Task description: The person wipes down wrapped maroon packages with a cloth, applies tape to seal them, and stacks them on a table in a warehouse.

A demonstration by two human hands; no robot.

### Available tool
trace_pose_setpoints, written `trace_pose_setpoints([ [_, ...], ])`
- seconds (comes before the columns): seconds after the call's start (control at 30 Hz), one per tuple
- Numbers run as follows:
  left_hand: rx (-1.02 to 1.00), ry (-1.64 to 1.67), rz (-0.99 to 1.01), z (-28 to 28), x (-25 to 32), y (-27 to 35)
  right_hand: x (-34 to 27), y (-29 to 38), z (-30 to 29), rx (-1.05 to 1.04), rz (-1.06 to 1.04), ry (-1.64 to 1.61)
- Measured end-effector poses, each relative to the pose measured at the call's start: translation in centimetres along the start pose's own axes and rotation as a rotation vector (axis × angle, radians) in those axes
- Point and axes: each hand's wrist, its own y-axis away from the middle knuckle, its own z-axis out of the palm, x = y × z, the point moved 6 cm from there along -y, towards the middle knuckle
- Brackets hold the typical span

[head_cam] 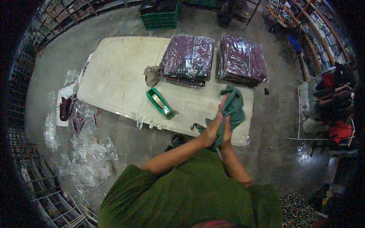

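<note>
A crumpled green cloth (234, 107) is pressed between my two hands above the near right part of the table (119, 65). My left hand (212, 129) lies along the cloth's left side, its fingers stretched up it. Lower down, my right hand (227, 131) grips the same cloth from the right, partly covered by it. A loose part of the cloth hangs left of my left wrist. To the left on the tabletop lies a green tape dispenser (160, 103) with a roll of tape. Beyond my hands sit two stacks of plastic-wrapped maroon garments (188, 58) (242, 59).
A brown crumpled cloth (151, 75) touches the left stack. Tape strips (139, 121) hang from the table's near edge. Clear plastic bags (88, 156) litter the floor at left. Green crates (159, 17) stand beyond the table, and a clothes-laden rack (328, 105) is at right.
</note>
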Motion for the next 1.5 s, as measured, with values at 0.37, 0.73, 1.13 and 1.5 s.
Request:
trace_pose_setpoints([
  [0.37, -0.103, -0.155, 0.155, 0.9, 5.7, 3.9, -0.6, 6.8, -0.5, -0.157, -0.073, -0.172],
  [0.73, -0.19, 0.027, -0.206, 3.4, 1.6, 5.6, -2.9, 6.3, -1.1, -0.108, -0.122, -0.002],
  [1.13, 0.914, -1.119, -0.452, -38.8, -11.0, -3.5, -4.8, -1.7, -14.9, -0.18, 0.231, -1.164],
  [1.5, 1.049, -1.118, -0.723, -44.3, -16.2, -8.0, 1.5, -0.6, -27.5, 0.269, 0.138, -0.829],
])
